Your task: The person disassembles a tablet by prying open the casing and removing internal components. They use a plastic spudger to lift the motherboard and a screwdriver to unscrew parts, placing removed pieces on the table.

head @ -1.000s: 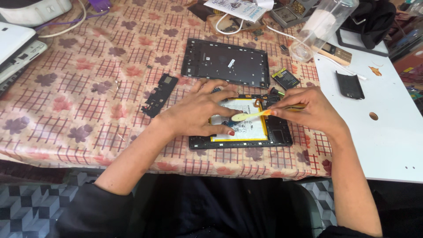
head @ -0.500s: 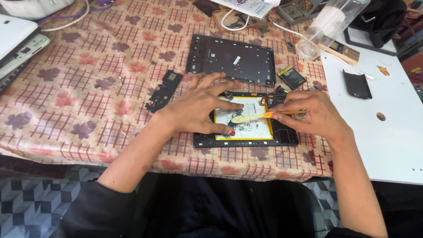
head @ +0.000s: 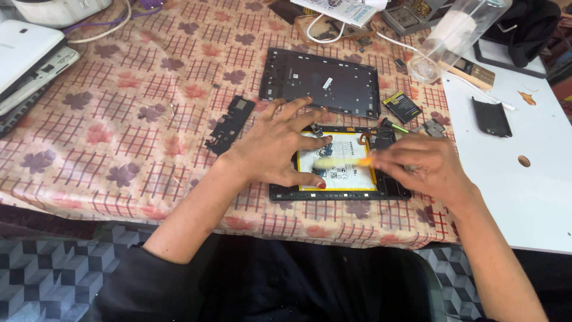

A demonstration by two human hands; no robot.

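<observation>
The right hand [head: 426, 167] is motion-blurred, so its grip on the yellow tool [head: 342, 161] cannot be made out, and the tool's tip smears pale over the battery [head: 339, 173]. The left hand [head: 277, 146] covers the opened tablet's [head: 339, 192] nine o'clock edge. At twelve o'clock a clear container [head: 459, 36], perhaps plastic, runs off frame

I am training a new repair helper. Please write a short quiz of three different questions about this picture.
1. True or false: the left hand presses on the open tablet.
2. What colour is the tool in the right hand?
3. The back cover lies: A) beyond the tablet, B) on the white board, C) on the floor.

Key: 1 true; 2 yellow; 3 A.
</observation>
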